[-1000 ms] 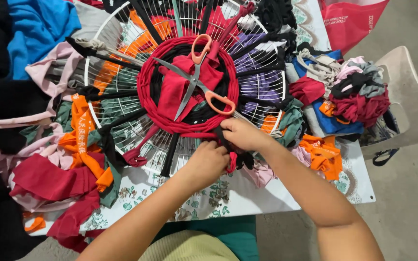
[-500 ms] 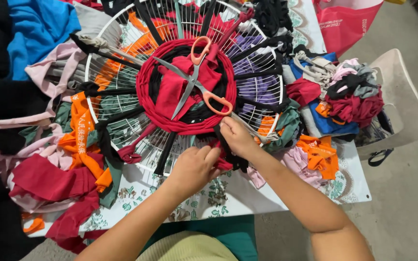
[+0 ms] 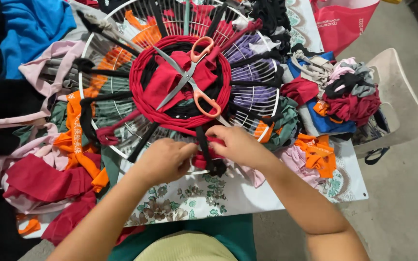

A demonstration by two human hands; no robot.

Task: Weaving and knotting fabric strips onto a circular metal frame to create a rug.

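Both hands are now drawing closer together at the near rim of the round white wire frame (image 3: 89,53), the left hand (image 3: 163,159) and right hand (image 3: 235,145) pinching a red fabric strip (image 3: 200,159) beside a black spoke strip (image 3: 203,142). The weaving is creeping outward from the red coil (image 3: 143,104), where orange-handled scissors (image 3: 194,79) are lying.

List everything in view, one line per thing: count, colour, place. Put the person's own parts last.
round wire frame: one, white, flat on the table, black strips tied across it as spokes
woven coil: one, red, at the frame's centre
scissors: one pair, orange handles, lying open on the coil
red strip: one, at the frame's near edge, between both hands
fabric scraps: many, mixed colours, heaped left and right of the frame
tablecloth: one, white with floral print, under everything
chair: one, white, far right
bag: one, red, top right
left hand: pinching the strip
right hand: gripping the strip
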